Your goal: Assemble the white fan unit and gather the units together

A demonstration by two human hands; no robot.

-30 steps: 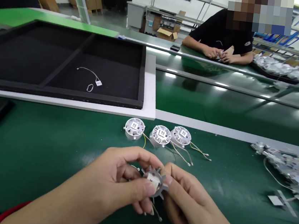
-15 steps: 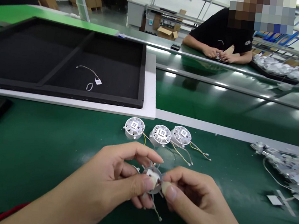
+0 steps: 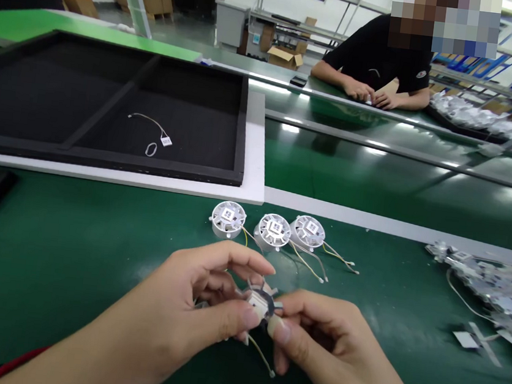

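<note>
I am holding a small finned part [image 3: 260,303] just above the green table [image 3: 68,257], near the front edge of the view, both hands pinching it. My left hand [image 3: 186,313] is clamping it with thumb on the white square in its middle and the other fingers [image 3: 229,263] curling over the back; my right hand [image 3: 313,340] is gripping the rim from the other side with thumb and forefinger. It is looking light and stiff, but the thin fins and trailing wire [image 3: 260,356] are looking easy to bend, so I am judging the rim the safest hold. Three finished units [image 3: 272,231] are lying in a row just beyond my fingers.
</note>
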